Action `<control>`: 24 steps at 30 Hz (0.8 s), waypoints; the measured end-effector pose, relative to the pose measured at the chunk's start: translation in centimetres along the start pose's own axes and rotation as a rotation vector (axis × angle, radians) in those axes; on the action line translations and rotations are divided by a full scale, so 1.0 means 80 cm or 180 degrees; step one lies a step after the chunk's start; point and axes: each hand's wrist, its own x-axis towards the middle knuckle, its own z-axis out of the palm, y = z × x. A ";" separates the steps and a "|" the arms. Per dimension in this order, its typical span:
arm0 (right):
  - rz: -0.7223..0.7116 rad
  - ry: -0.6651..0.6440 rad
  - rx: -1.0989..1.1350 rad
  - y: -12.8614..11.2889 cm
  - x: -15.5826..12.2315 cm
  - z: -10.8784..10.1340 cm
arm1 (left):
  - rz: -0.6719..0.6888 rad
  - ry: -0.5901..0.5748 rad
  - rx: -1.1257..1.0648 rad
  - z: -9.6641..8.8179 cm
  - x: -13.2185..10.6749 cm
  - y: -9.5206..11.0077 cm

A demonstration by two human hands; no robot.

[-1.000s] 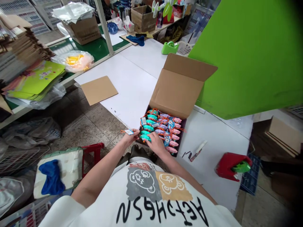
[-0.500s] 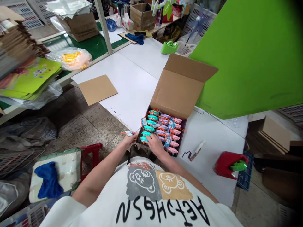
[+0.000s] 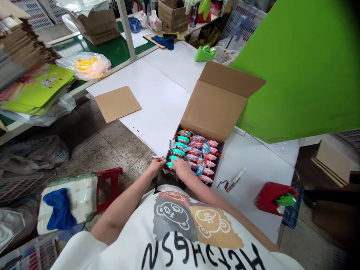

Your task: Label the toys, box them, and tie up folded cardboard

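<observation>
The teal pieces [image 3: 178,152] lie in a row along the left side of the open carton [image 3: 215,107], lower centre of the frame; the row runs up the picture, leaning slightly right, while each piece lies crosswise. The row's near end sits between the hands. The left hand [image 3: 156,165], at the carton's lower-left corner, pinches a thin white tag [image 3: 158,157]; the right hand [image 3: 181,167] bends its fingers onto the nearest teal pieces, though whether they grip is hidden. Purple pieces [image 3: 194,154] and pink pieces [image 3: 208,171] lie right of the row, partly crossed by orange cords [image 3: 216,154]. Beyond, the raised lid leans toward the green panel [image 3: 306,67]; a cutter [image 3: 236,180] rests right on the tabletop [image 3: 165,90].
</observation>
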 end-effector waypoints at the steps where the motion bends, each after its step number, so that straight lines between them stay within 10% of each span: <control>1: -0.0027 0.0024 -0.0026 0.003 -0.001 0.002 | 0.0008 0.0018 0.0006 0.000 0.000 -0.001; 12: -0.0014 0.0576 0.0932 0.034 -0.022 0.001 | 0.0503 0.0203 0.0314 0.026 -0.012 0.024; 18: 0.0634 0.1301 0.2136 0.079 -0.057 -0.003 | 0.1654 -0.0685 0.2161 0.086 -0.003 0.060; 24: 0.0794 0.1357 0.2424 0.087 -0.083 0.010 | 0.1741 0.0755 0.2477 0.061 0.039 0.091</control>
